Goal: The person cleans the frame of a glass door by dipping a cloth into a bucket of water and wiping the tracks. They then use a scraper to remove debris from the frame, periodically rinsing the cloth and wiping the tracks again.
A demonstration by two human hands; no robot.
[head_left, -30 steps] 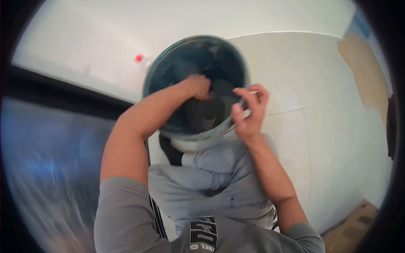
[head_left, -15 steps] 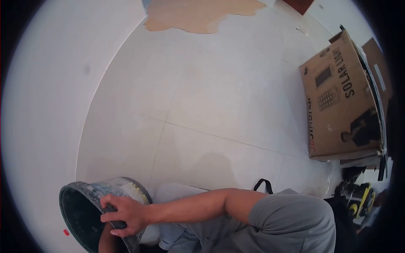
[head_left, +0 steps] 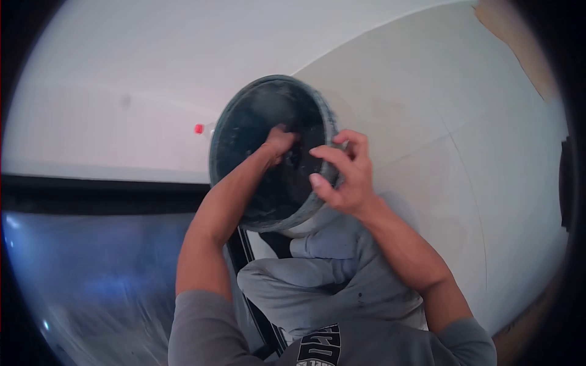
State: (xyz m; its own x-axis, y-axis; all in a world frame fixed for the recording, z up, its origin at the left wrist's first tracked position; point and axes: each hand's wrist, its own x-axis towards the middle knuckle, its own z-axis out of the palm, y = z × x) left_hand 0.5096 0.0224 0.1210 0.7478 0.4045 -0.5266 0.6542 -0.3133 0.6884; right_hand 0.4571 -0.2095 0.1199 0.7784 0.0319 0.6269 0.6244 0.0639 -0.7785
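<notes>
A dark, stained bucket point(head_left: 227, 122) is in front of me, its mouth facing me. My left hand point(head_left: 281, 144) reaches down inside it, with fingers closed and slightly blurred near the bottom. A dark shape lies by those fingers, but I cannot make out what they hold. At the right side of the rim, my right hand point(head_left: 351, 174) has its fingers curved and spread apart. Its thumb and forefinger extend over the mouth without wrapping round the rim.
A bottle with a red cap point(head_left: 199, 129) is left of the bucket by the white wall point(head_left: 122, 55). Plastic sheeting point(head_left: 104, 274) covers something at lower left, below a black edge. Pale floor tiles point(head_left: 421, 122) stretch right, with brown sheet material point(head_left: 519, 43) at upper right.
My view has swung left and down, so the bucket now appears near the middle. My right hand has loosened from the bucket's rim. The cardboard box has left view.
</notes>
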